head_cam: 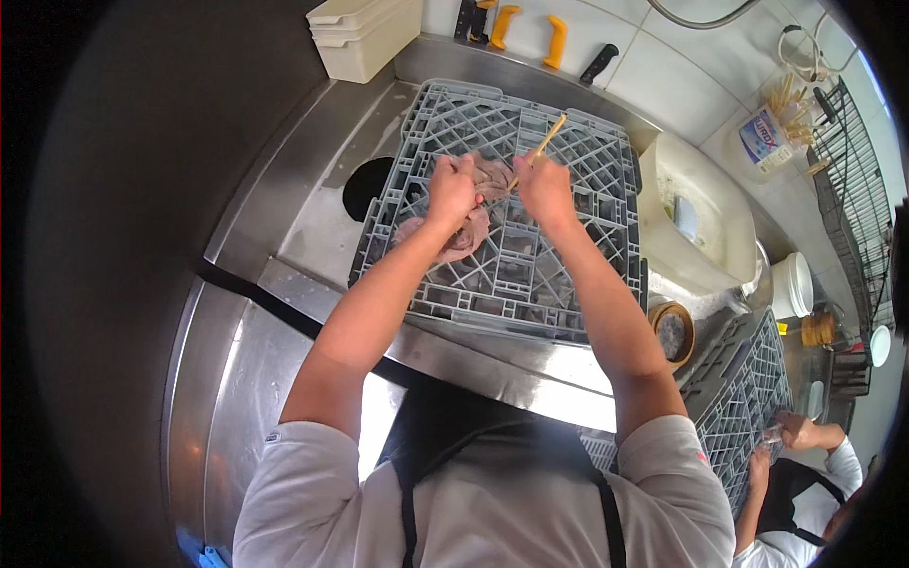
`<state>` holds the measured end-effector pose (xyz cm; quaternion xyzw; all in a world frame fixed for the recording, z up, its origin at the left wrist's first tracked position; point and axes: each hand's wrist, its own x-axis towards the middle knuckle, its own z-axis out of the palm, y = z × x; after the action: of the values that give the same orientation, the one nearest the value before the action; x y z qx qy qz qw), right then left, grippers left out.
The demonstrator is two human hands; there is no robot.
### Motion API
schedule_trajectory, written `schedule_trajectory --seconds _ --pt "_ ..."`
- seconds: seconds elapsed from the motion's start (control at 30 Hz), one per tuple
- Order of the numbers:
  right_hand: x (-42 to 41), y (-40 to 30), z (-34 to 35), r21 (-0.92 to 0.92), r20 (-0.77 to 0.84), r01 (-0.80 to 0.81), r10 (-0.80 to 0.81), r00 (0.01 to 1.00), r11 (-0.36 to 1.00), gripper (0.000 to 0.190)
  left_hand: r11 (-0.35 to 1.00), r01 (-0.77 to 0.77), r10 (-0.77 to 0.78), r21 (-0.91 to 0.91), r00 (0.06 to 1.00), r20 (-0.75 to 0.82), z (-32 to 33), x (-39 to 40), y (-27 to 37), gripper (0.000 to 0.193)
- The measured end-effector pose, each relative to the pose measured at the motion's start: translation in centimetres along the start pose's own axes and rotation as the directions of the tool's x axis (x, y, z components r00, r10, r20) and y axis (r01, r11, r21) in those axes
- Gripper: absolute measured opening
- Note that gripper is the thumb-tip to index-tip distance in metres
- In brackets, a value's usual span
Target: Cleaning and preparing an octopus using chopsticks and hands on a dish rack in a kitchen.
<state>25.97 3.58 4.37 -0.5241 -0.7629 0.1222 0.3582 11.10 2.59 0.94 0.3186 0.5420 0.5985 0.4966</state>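
A grey plastic lattice dish rack [515,266] lies across the steel sink counter in front of me. My left hand [452,190] grips a crumpled pinkish-brown cloth [465,240], which spreads over the lattice on both sides of the fist. Beside it, my right hand [547,188] is closed around light wooden chopsticks [552,135]; whether one or more, I cannot tell. Their upper end slants up past the fist, and the lower end touches or nearly touches the cloth's folds. Clear shapes show dimly beneath the lattice.
Knives with yellow handles [556,42] and black handles [600,64] line the tiled wall. Right of the rack stand a white tub [717,248] of suds and a bamboo steamer [689,334]. A co-worker's hands [795,431] hold a clear item at a second rack [749,383].
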Motion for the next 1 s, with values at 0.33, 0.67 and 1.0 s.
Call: schedule_trajectory --seconds 0.33,0.67,1.0 --pt "-0.6 1.4 2.4 -0.025 -0.016 0.104 -0.104 0.994 0.994 0.024 0.688 -0.387 0.261 0.615 0.921 0.288 0.2 -0.8 0.0 0.036" --pt "2.4 -1.0 -2.2 -0.063 -0.071 0.133 -0.137 0.988 0.989 0.026 0.896 -0.371 0.317 0.246 0.920 0.232 1.7 2.1 4.7 0.027" --pt "1.9 -1.1 -5.4 -0.131 -0.252 0.138 -0.168 0.953 0.982 0.024 1.000 0.014 -0.014 0.002 0.920 0.391 2.4 0.2 6.0 0.024"
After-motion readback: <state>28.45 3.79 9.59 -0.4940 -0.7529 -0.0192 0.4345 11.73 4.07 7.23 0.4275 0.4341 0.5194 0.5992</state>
